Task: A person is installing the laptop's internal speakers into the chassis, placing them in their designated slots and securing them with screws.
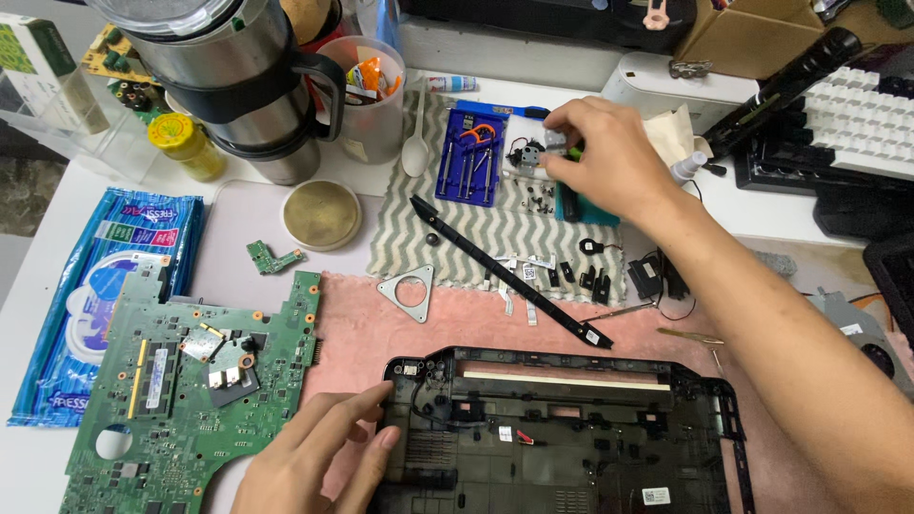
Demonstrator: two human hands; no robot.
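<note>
My left hand (319, 455) rests with spread fingers on the left front corner of a black laptop base shell (562, 438), which lies on a pink cloth (357, 328). My right hand (602, 154) reaches to the far side of a grey zigzag mat (514, 228) and pinches a small grey part (557, 141) between thumb and fingers. Several loose screws and small black parts lie on the mat just below that hand. A green motherboard (186, 390) lies left of the shell.
A long black plastic strip (509, 271) crosses the mat diagonally. A blue tool set (468, 157), a white spoon (417, 143), steel tumblers (243, 86), a blue wipes pack (100, 286), a triangular metal bracket (407, 292) and a keyboard (857, 114) surround the work area.
</note>
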